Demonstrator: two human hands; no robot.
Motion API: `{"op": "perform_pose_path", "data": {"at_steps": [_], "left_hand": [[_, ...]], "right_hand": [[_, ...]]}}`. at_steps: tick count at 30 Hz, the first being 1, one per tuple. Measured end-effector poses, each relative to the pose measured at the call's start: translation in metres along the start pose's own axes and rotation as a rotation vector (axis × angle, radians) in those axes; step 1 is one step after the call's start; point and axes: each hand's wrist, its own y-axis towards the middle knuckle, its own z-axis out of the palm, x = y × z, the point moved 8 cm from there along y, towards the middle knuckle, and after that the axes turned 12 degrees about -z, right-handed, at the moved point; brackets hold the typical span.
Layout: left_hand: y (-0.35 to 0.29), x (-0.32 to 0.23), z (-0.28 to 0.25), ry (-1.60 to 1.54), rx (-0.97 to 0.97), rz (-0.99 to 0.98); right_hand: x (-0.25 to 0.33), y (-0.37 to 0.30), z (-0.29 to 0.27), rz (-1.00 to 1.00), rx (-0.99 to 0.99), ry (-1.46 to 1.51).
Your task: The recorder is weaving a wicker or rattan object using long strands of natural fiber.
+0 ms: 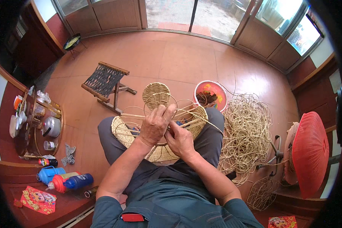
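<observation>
A half-woven straw piece (123, 132) lies across my lap, its pale cord plaited into curved panels at both sides with loose strands stretched between them. A rounded woven flap (154, 94) of the same straw stands beyond my hands. My left hand (154, 125) is closed, back upward, over the middle of the strands. Just beside it, my right hand (179, 140) pinches with thumb and fingers; the fingertips of both meet on the straw cord (175, 99), which loops up around them. My fingers hide the exact spot where they grip.
A large heap of loose straw cord (247, 133) lies on the floor at my right. Behind it stands a red round-topped object (311, 155). A basin (221, 91) with brown material and a folding stool (104, 81) are ahead. Bottles (78, 181) and a kettle (52, 126) sit left.
</observation>
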Motion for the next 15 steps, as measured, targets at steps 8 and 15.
{"op": "perform_pose_path", "data": {"at_steps": [8,15], "left_hand": [[-0.016,0.012,-0.006,-0.24,-0.083,-0.009],[-0.034,0.015,-0.038,-0.073,-0.149,-0.087]], "right_hand": [[-0.002,0.0,-0.001,-0.063,-0.05,-0.03],[0.007,-0.002,-0.007,-0.126,-0.131,-0.035]]}}
